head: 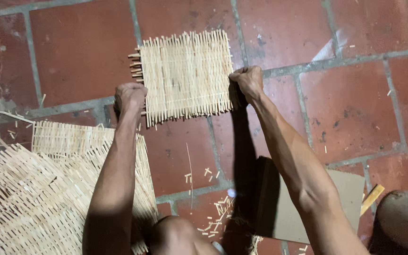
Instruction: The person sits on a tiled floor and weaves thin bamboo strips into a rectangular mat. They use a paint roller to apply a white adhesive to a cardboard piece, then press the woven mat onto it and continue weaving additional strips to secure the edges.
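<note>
Gripping the woven bamboo mat (185, 75) on the red tile floor (355, 104), far centre: your left hand (129, 98) fisted on its left edge, right hand (247, 81) on its right. Finished mats (38, 189) pile near-left.

Pale woven bamboo mat (185, 75) on matt red tiles (355, 104).

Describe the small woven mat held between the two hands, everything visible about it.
The woven mat is a pale, straw-coloured, roughly square panel of thin bamboo-like slats interlaced crosswise. Loose slat ends stick out unevenly along its left and bottom edges. It lies flat against the red tile floor, across a grout line. The left hand grips its lower left corner and the right hand grips its right edge, both fists closed. It lies apart from the pile of similar mats.
</note>
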A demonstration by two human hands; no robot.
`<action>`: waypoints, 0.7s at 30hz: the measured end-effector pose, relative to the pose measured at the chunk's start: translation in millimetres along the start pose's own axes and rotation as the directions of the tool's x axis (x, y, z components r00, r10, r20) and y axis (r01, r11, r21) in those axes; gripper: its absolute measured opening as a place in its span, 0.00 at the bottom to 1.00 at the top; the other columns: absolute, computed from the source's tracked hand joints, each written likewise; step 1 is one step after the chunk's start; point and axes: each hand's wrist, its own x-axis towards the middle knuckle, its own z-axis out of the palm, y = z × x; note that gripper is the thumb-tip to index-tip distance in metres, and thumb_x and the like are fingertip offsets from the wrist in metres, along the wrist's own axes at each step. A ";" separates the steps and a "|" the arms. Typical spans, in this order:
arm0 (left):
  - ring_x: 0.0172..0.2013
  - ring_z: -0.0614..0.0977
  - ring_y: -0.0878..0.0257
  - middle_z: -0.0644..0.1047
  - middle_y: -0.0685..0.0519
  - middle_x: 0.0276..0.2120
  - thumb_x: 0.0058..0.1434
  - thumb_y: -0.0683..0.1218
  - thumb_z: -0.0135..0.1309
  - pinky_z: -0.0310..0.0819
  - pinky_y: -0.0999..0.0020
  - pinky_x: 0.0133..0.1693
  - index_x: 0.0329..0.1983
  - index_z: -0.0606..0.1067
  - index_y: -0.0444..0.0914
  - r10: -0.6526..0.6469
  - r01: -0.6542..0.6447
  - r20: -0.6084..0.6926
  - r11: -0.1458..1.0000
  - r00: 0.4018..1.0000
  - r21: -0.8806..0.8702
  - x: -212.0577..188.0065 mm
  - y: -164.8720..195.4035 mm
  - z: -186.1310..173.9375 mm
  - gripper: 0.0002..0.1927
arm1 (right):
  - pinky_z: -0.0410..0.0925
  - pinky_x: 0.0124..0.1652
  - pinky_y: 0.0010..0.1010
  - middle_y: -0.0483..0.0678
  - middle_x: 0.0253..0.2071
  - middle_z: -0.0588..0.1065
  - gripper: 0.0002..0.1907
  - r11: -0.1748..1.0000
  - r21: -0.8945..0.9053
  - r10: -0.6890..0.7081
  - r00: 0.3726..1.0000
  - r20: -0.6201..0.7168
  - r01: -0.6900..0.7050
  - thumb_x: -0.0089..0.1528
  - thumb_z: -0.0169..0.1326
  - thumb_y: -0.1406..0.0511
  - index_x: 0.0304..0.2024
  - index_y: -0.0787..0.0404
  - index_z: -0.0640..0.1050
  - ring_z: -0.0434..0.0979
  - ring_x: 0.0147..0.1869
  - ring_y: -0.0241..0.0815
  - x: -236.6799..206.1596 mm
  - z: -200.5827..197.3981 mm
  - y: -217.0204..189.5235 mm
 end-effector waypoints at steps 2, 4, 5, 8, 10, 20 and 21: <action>0.36 0.85 0.58 0.85 0.53 0.37 0.53 0.42 0.62 0.78 0.60 0.42 0.36 0.85 0.44 -0.063 0.063 0.040 0.998 0.997 0.020 -1.1 1.9 -2.0 0.08 | 0.70 0.23 0.31 0.51 0.24 0.79 0.04 1.000 -0.001 0.010 1.000 -0.009 -0.010 0.54 0.65 0.72 0.28 0.69 0.82 0.77 0.23 0.37 1.3 0.0 0.7; 0.36 0.85 0.58 0.85 0.54 0.37 0.52 0.43 0.63 0.78 0.61 0.42 0.36 0.85 0.44 -0.085 0.084 0.056 0.996 0.995 0.018 -2.3 3.6 -3.2 0.08 | 0.70 0.23 0.32 0.51 0.23 0.79 0.05 0.998 0.028 0.055 0.998 0.009 -0.055 0.55 0.65 0.71 0.28 0.69 0.82 0.77 0.23 0.38 2.6 0.4 1.7; 0.36 0.85 0.58 0.85 0.53 0.37 0.52 0.42 0.63 0.78 0.62 0.43 0.36 0.85 0.44 -0.075 0.075 0.049 0.997 0.996 0.003 -2.6 4.1 -3.7 0.08 | 0.70 0.23 0.33 0.51 0.23 0.79 0.05 0.996 0.043 0.077 0.997 0.019 -0.078 0.55 0.64 0.71 0.28 0.68 0.82 0.77 0.22 0.39 2.9 0.9 1.7; 0.37 0.85 0.57 0.86 0.51 0.36 0.51 0.42 0.64 0.78 0.63 0.44 0.34 0.85 0.42 -0.017 0.017 0.033 1.000 0.999 0.010 -1.3 5.0 -4.5 0.07 | 0.69 0.26 0.31 0.49 0.25 0.79 0.05 0.999 -0.039 -0.029 1.000 0.005 0.029 0.54 0.67 0.71 0.29 0.68 0.83 0.75 0.25 0.37 5.5 3.1 3.2; 0.38 0.85 0.57 0.85 0.50 0.36 0.51 0.43 0.65 0.78 0.63 0.45 0.34 0.85 0.43 -0.018 0.018 0.025 1.000 1.000 0.025 1.4 4.9 -5.8 0.06 | 0.70 0.26 0.32 0.49 0.24 0.79 0.06 0.998 -0.059 0.018 1.000 -0.015 -0.019 0.54 0.67 0.70 0.29 0.68 0.83 0.76 0.25 0.37 6.4 5.2 2.9; 0.40 0.85 0.58 0.85 0.56 0.40 0.51 0.41 0.64 0.78 0.62 0.47 0.33 0.85 0.46 -0.099 0.097 0.063 0.994 0.993 0.040 1.8 7.4 -4.7 0.07 | 0.73 0.27 0.32 0.49 0.25 0.80 0.05 0.996 -0.072 0.056 0.998 -0.028 -0.058 0.55 0.65 0.69 0.30 0.65 0.83 0.79 0.26 0.38 -0.5 4.9 1.7; 0.39 0.85 0.58 0.85 0.55 0.39 0.52 0.42 0.63 0.77 0.62 0.47 0.33 0.85 0.46 -0.100 0.097 0.070 0.994 0.992 0.049 1.9 7.6 -5.0 0.07 | 0.72 0.28 0.32 0.49 0.25 0.80 0.05 0.995 -0.085 0.049 0.998 -0.035 -0.052 0.55 0.66 0.68 0.30 0.65 0.83 0.78 0.26 0.38 -1.3 4.7 1.9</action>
